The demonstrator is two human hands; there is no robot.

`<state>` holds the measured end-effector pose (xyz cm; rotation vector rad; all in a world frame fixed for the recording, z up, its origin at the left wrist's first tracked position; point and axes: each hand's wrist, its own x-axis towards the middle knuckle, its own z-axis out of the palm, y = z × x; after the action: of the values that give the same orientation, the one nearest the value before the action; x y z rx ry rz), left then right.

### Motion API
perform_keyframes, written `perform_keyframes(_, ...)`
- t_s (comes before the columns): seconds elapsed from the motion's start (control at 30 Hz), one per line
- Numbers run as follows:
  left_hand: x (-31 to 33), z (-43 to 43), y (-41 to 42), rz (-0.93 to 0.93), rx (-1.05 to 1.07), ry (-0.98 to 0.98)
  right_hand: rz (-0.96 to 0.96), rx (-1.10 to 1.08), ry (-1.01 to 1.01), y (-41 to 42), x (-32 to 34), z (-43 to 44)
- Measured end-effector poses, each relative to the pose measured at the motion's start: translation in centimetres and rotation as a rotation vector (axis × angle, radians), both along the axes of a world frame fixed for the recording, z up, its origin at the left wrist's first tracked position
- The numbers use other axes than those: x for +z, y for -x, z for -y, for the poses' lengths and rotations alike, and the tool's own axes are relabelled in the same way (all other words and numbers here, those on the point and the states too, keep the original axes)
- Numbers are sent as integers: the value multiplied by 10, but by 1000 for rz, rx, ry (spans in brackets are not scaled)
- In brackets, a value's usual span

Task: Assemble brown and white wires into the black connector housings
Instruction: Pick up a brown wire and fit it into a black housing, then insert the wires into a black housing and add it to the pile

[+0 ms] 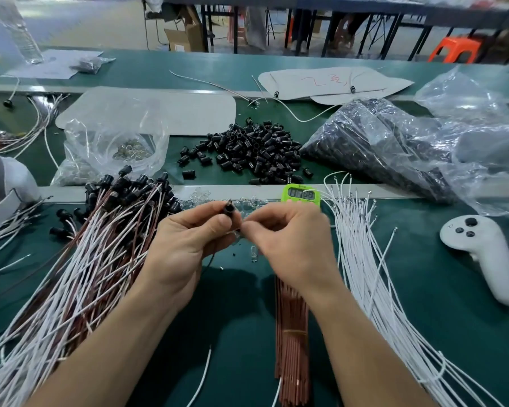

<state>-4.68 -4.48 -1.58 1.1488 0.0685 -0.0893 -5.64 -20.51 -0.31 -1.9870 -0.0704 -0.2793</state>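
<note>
Left of frame: finished wired housings (106,218) heaped on the tabletop (423,289). Centre: left hand (188,245), fingers pinching one black connector housing (228,211); right hand (288,239), fingers pinched just beside it, contents hidden. Best practice: steady the housing and feed terminals in straight. Brown wires (291,333) lower centre, white wires (379,259) right.

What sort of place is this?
Likely a factory assembly bench: a heap of small black plastic connector housings, bundles of thin white wires and a pile of finished brown-and-white wired pieces lie on a long green work table.
</note>
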Motion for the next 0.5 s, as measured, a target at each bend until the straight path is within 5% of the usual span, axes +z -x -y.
perform_keyframes(0.17,1,1,0,-60,36,-13,-52,-218,153,-3,42,56)
perform_keyframes(0.37,2,1,2,-69,25,-58,-579,-224,961,28,42,85)
perform_keyframes(0.5,1,2,2,-75,24,-73,-581,-238,939,41,27,74)
